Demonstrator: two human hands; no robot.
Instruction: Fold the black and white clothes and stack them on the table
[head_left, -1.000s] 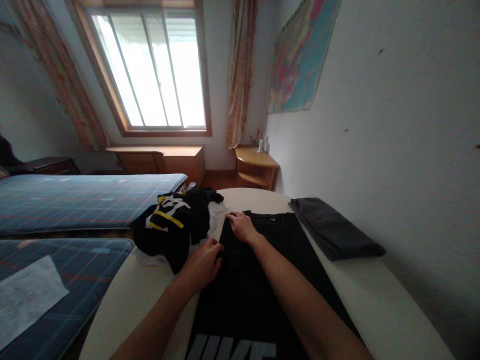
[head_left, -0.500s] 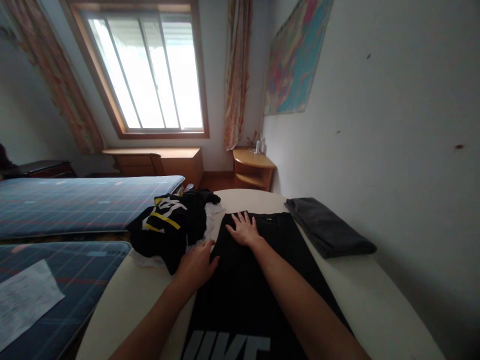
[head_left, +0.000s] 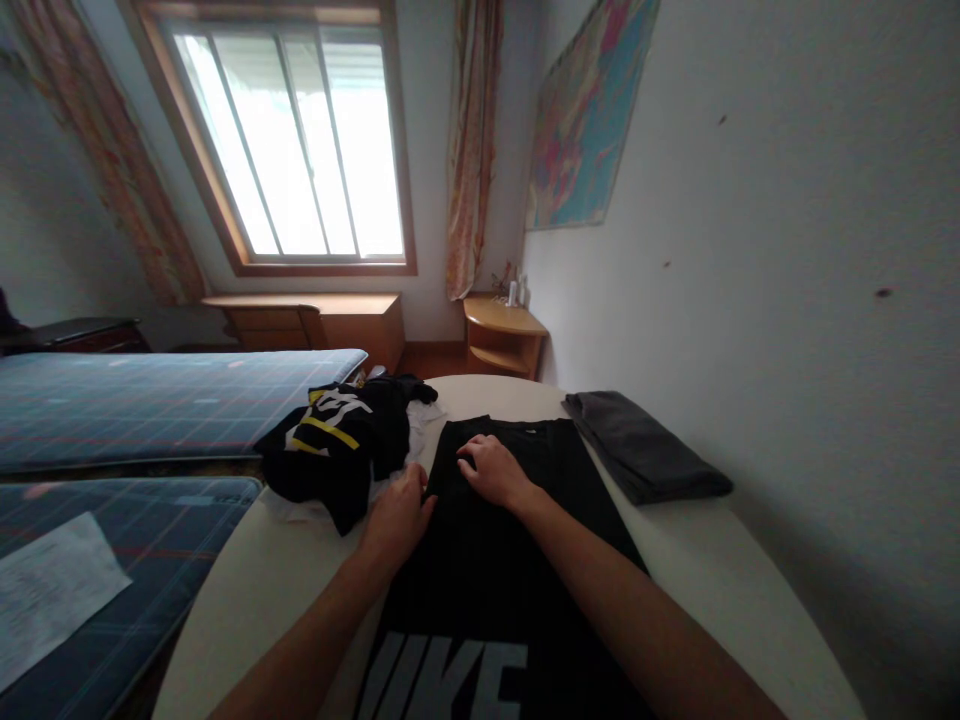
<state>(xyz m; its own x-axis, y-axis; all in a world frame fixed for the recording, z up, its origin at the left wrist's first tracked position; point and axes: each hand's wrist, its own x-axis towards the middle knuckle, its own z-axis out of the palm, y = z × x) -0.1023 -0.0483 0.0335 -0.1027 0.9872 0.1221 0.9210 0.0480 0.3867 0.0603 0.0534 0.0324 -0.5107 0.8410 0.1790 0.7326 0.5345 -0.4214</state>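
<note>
A black T-shirt [head_left: 510,560] with large grey block letters lies lengthwise on the table, its neckline at the far end. At its left edge is my left hand [head_left: 401,510], fingers curled and closed on the fabric; the fingertips are partly hidden. My right hand [head_left: 495,470] is over the upper part of the shirt, fingers bent and loosely apart, holding nothing. To the left lies a crumpled black garment [head_left: 382,430] with white and yellow print, over some white cloth [head_left: 424,425]. A folded dark grey garment [head_left: 645,450] rests at the right.
The round cream table [head_left: 247,600] has its curved edge at left and right. Plaid mattresses [head_left: 172,400] stand to the left, one bearing a paper sheet [head_left: 60,590]. A wall [head_left: 787,380] runs along the right. A corner shelf [head_left: 506,320] stands beyond the table.
My right hand has gone from lying flat with spread fingers to bent fingers, drawn slightly nearer. My left hand stays at the shirt's left edge. The view has shifted slightly.
</note>
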